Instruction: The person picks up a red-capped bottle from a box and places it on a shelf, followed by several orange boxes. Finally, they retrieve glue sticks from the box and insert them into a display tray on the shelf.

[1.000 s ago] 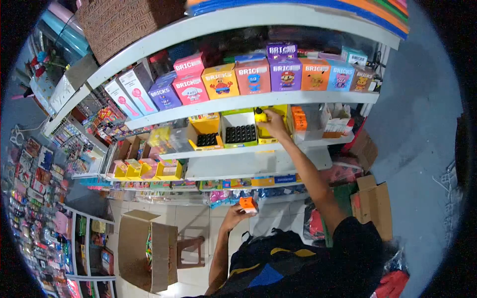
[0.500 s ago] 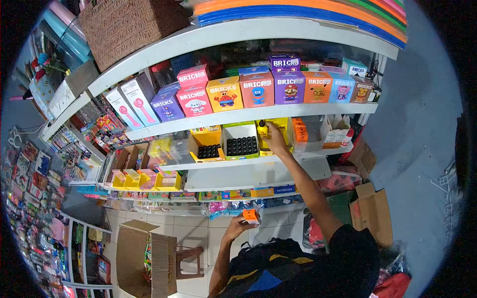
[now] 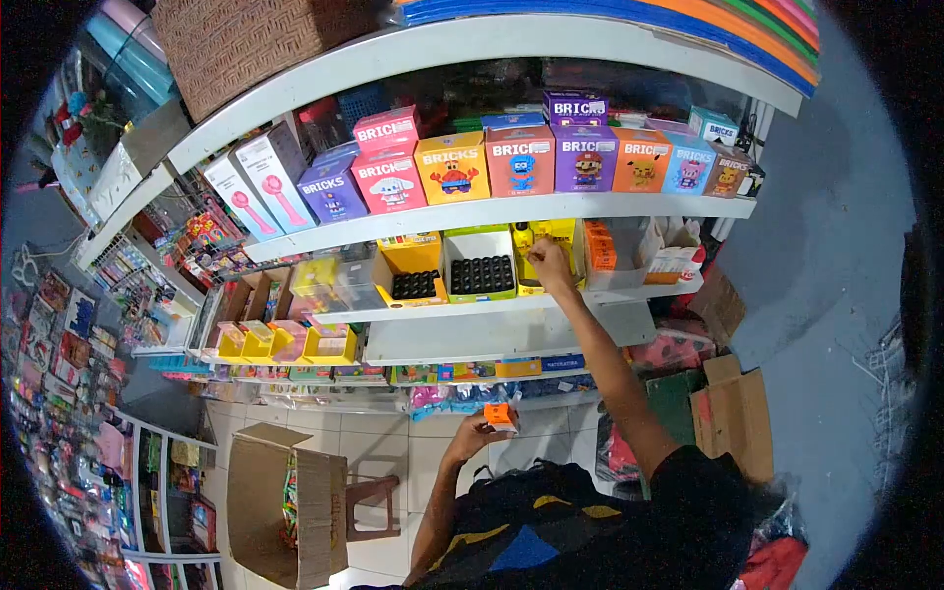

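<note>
My left hand (image 3: pixel 472 439) holds a small orange-and-white box (image 3: pixel 500 417) low in front of the shelves. On the middle shelf, my right hand (image 3: pixel 551 264) is at a yellow display box (image 3: pixel 563 230), fingers curled together. Whatever they hold, if anything, is hidden. Just left of those fingers a yellow bottle (image 3: pixel 523 237) stands inside the display box. Beside it are a white-and-green tray (image 3: pixel 480 246) and a yellow-orange tray (image 3: pixel 408 260), both with rows of black caps. Orange packs (image 3: pixel 600 246) stand to the right in a clear container.
Several BRICKS boxes (image 3: pixel 451 169) line the shelf above. Below runs a white shelf board (image 3: pixel 472 339). On the floor are an open carton (image 3: pixel 295 511), a small stool (image 3: pixel 374 506) and another carton (image 3: pixel 736 418). A woven basket (image 3: pixel 246 54) sits at upper left.
My right hand has let go of the yellow bottle, now standing in the display box, and shifted slightly right and down. My left hand still holds the orange-and-white box.
</note>
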`<state>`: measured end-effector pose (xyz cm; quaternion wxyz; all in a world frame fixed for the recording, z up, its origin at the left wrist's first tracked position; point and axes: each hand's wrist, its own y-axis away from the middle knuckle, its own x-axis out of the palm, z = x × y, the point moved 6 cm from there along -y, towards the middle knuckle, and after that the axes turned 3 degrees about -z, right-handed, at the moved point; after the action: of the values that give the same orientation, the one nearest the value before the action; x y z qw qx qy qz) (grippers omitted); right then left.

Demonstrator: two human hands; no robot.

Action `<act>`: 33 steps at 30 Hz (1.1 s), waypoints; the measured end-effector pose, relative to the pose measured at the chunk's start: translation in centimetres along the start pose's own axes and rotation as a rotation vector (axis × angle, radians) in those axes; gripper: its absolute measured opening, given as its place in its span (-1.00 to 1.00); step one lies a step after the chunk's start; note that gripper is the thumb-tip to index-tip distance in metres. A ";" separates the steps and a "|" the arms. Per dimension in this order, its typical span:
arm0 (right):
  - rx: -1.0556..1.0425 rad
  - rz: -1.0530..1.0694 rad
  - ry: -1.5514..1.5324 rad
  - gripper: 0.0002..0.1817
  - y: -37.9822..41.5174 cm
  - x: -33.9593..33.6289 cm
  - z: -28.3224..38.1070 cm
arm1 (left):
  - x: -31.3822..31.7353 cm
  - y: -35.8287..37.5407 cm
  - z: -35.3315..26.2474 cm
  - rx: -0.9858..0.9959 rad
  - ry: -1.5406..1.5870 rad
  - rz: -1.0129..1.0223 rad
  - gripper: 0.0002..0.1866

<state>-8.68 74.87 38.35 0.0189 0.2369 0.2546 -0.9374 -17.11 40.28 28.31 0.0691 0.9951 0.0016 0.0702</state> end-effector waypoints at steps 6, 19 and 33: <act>-0.064 0.035 0.035 -0.82 -0.3 0.6 -0.7 | 0.1 -0.3 -1.5 0.084 0.002 -0.030 -0.68; 0.036 0.433 -0.370 -0.69 8.6 -5.8 10.1 | -1.4 -4.1 -5.7 0.148 0.138 -0.272 -0.72; 0.144 0.847 -0.583 -0.70 17.0 -5.5 5.5 | 1.2 -5.5 -6.9 0.182 0.170 -0.051 -0.74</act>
<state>-3.57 56.99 37.04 0.4505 0.0490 0.0554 -0.8897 -16.87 46.69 34.47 -0.0199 0.9874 0.0391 0.1521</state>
